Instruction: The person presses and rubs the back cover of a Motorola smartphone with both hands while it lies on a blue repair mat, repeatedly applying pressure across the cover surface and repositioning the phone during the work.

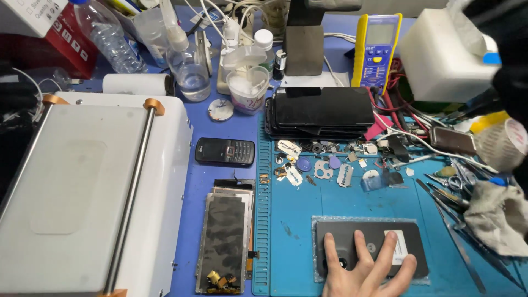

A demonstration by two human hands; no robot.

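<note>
Pressing flat with spread fingers, one hand (366, 269) on dark phone (371, 250), white rectangular label (400, 246) beside fingertips, other hand unseen.

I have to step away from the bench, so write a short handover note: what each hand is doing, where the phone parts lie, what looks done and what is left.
One hand is in view, at the bottom edge, fingers spread flat on the dark phone lying on the blue mat; which hand it is cannot be told, and no other shows.
A stripped display panel lies left of the mat, a small keypad phone above it, a stack of dark phones at the mat's top.
Razor blades and small parts are scattered mid-mat.
Done: panel lies apart. The pressed phone appears closed.
</note>
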